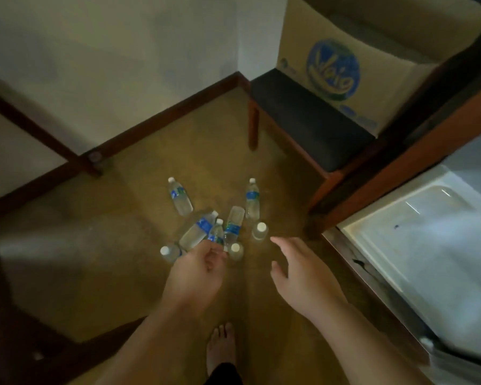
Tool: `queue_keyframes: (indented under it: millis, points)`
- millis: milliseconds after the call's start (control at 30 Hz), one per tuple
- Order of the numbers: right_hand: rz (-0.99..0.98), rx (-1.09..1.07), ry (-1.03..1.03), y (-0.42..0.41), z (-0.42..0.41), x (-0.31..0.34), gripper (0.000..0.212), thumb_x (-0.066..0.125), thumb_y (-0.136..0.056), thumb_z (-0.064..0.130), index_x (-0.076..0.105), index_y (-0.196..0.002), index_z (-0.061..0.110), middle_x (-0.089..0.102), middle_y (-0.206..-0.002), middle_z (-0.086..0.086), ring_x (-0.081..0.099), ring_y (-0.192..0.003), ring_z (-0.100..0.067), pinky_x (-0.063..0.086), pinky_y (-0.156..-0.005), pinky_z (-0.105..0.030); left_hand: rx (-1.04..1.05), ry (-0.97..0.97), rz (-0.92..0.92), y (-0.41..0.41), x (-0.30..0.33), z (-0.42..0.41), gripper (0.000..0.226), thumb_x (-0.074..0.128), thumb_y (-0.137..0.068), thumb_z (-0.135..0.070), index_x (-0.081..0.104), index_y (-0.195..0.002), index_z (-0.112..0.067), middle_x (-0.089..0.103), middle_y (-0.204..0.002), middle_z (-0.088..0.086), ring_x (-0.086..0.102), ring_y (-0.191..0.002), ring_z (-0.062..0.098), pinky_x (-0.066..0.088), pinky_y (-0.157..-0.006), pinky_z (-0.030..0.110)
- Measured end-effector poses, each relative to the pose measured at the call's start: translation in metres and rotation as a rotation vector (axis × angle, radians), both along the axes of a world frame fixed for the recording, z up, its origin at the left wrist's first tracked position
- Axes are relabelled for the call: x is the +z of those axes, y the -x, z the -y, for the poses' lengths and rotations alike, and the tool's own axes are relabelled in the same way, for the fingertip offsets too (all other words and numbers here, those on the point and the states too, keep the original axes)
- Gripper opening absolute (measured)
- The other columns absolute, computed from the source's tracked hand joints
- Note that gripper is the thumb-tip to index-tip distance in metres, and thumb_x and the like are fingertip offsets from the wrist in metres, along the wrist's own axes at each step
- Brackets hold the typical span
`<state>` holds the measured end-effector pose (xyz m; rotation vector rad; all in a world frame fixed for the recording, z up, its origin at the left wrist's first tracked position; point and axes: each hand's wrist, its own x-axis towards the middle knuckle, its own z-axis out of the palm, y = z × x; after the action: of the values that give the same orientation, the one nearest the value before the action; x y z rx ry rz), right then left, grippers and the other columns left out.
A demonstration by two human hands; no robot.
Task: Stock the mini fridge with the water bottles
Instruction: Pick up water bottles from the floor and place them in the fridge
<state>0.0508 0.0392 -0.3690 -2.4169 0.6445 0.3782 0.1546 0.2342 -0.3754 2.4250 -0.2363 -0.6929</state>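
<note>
The water bottles (206,226) lie in a loose cluster on the tan carpet (122,218) near the middle of the view, some standing cap-up, others tipped on their sides and overlapping, with two more apart at about 11 and 1 o'clock of the cluster. They are small clear plastic bottles with white caps and blue labels, apparently full, so I judge each one modest in weight but thin-walled and slick; the ribbed middle under the label looks the surest place for a grip, since the cap is too narrow. The left hand (203,269) reaches over the near edge of the cluster, fingers loosely curled and holding nothing that I can see. The right hand (297,270) hangs spread and empty at 3 o'clock of the bottles. The mini fridge (428,240) stands open at the right edge, its white moulded plastic door lining smooth and glossy. A cardboard box (345,65) rests on a dark padded bench (303,120) at 1 o'clock.
</note>
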Motion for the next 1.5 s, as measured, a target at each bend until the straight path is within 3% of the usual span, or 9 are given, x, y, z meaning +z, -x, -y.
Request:
queue_keyframes:
  millis: [100, 200, 467, 700, 867, 1033, 1133, 1267, 1500]
  points:
    - [-0.097, 0.069, 0.022, -0.03, 0.005, -0.048, 0.058, 0.054, -0.102, 0.042, 0.029, -0.154, 0.044, 0.042, -0.147, 0.017, 0.054, -0.077, 0.0, 0.05, -0.061, -0.019, -0.097, -0.027, 0.045, -0.021, -0.048, 0.002, 0.017, 0.057, -0.101, -0.041, 0.064, -0.116, -0.038, 0.071, -0.092, -0.019, 0.067, -0.081, -0.003, 0.06, -0.075, 0.031]
    - [-0.13, 0.099, 0.065, -0.053, 0.012, -0.104, 0.06, 0.056, -0.101, 0.04, 0.027, -0.153, 0.045, 0.041, -0.147, 0.014, 0.058, -0.088, -0.005, 0.058, -0.071, -0.028, -0.262, -0.115, 0.06, -0.042, -0.101, 0.014, 0.023, 0.056, -0.101, -0.04, 0.06, -0.123, -0.045, 0.068, -0.102, -0.018, 0.064, -0.086, -0.003, 0.053, -0.074, 0.021]
    - [-0.076, 0.15, 0.086, -0.101, 0.046, -0.245, 0.072, 0.059, -0.1, 0.031, 0.019, -0.157, 0.048, 0.033, -0.155, 0.006, 0.052, -0.126, -0.021, 0.054, -0.089, -0.039, -0.615, -0.308, 0.136, -0.064, -0.255, 0.041, 0.055, 0.064, -0.091, -0.054, 0.044, -0.142, -0.049, 0.052, -0.135, -0.008, 0.058, -0.113, 0.01, 0.055, -0.093, 0.035]
    - [-0.029, 0.217, 0.083, -0.125, 0.075, -0.323, 0.041, 0.059, -0.101, 0.028, 0.052, -0.14, 0.038, 0.048, -0.138, 0.004, 0.056, -0.12, -0.023, 0.053, -0.094, -0.043, -0.769, -0.381, 0.249, -0.089, -0.317, 0.064, 0.039, 0.065, -0.095, -0.045, 0.059, -0.133, -0.035, 0.054, -0.125, -0.008, 0.056, -0.102, 0.007, 0.052, -0.084, 0.026]
    - [0.111, 0.164, 0.077, -0.121, 0.083, -0.33, 0.022, 0.065, -0.099, 0.03, 0.063, -0.118, 0.02, 0.049, -0.124, 0.001, 0.059, -0.102, -0.018, 0.053, -0.086, -0.037, -0.841, -0.39, 0.345, -0.112, -0.308, 0.08, 0.035, 0.065, -0.094, -0.048, 0.067, -0.124, -0.03, 0.063, -0.114, -0.011, 0.06, -0.101, 0.007, 0.051, -0.086, 0.027]
    - [0.354, -0.057, 0.023, -0.067, 0.111, -0.29, 0.02, 0.071, -0.094, 0.036, 0.064, -0.111, 0.028, 0.05, -0.112, 0.012, 0.057, -0.093, -0.007, 0.053, -0.086, -0.032, -0.89, -0.282, 0.496, -0.115, -0.256, 0.12, 0.035, 0.067, -0.089, -0.058, 0.069, -0.117, -0.039, 0.064, -0.102, -0.019, 0.059, -0.087, 0.0, 0.055, -0.081, 0.027]
    - [0.464, -0.135, 0.039, -0.02, 0.133, -0.252, 0.024, 0.072, -0.093, 0.039, 0.062, -0.115, 0.034, 0.046, -0.106, 0.019, 0.054, -0.094, 0.0, 0.05, -0.084, -0.023, -0.959, -0.166, 0.632, -0.102, -0.212, 0.151, 0.03, 0.067, -0.088, -0.057, 0.071, -0.112, -0.041, 0.055, -0.089, -0.024, 0.055, -0.077, -0.006, 0.044, -0.07, 0.013]
    - [0.54, -0.276, 0.173, 0.041, 0.166, -0.206, 0.029, 0.071, -0.091, 0.048, 0.063, -0.118, 0.039, 0.049, -0.106, 0.023, 0.052, -0.101, 0.007, 0.042, -0.076, -0.009, -0.985, 0.085, 0.741, -0.074, -0.164, 0.188, 0.029, 0.07, -0.083, -0.056, 0.074, -0.107, -0.04, 0.056, -0.083, -0.024, 0.06, -0.071, -0.004, 0.052, -0.066, 0.02]
    - [0.649, -0.613, 0.362, 0.142, 0.21, -0.166, 0.023, 0.072, -0.089, 0.048, 0.067, -0.109, 0.039, 0.054, -0.102, 0.022, 0.058, -0.092, 0.0, 0.043, -0.071, -0.009, -1.092, 0.431, 0.747, -0.011, -0.122, 0.256, 0.033, 0.076, -0.084, -0.041, 0.073, -0.116, -0.034, 0.061, -0.097, -0.024, 0.067, -0.081, -0.002, 0.056, -0.067, 0.017]
